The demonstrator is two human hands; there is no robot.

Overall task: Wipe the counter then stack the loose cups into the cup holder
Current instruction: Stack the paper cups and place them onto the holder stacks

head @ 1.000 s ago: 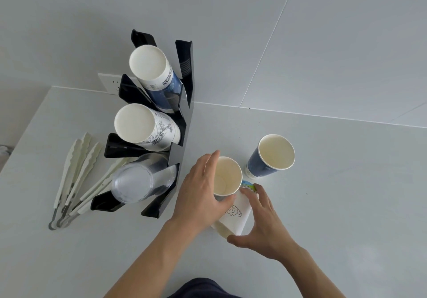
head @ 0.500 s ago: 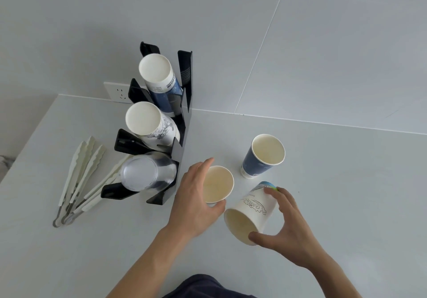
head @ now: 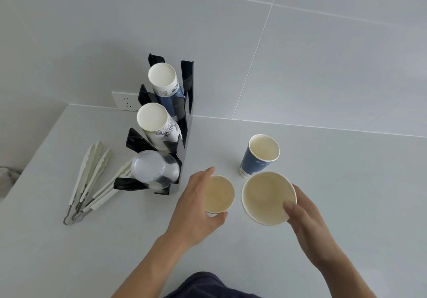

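A black cup holder [head: 186, 103] stands at the back left of the white counter [head: 346, 205], with three slanted stacks: blue-printed paper cups [head: 163, 79] on top, white patterned cups [head: 153, 118] in the middle, clear plastic cups [head: 150, 167] at the bottom. My left hand [head: 196, 207] grips a small paper cup [head: 219, 193] standing upright. My right hand [head: 307, 219] holds a larger paper cup [head: 265, 197] lifted, its mouth facing me. A blue paper cup [head: 258, 156] stands alone behind them.
Several white plastic tongs [head: 92, 177] lie left of the holder. A wall socket [head: 124, 101] sits behind it. The counter's left edge drops off near the tongs. A tiled wall rises behind.
My right hand has lifted the white patterned cup off the small cup's side and turned it mouth-up toward me. My left hand stays on the small cup.
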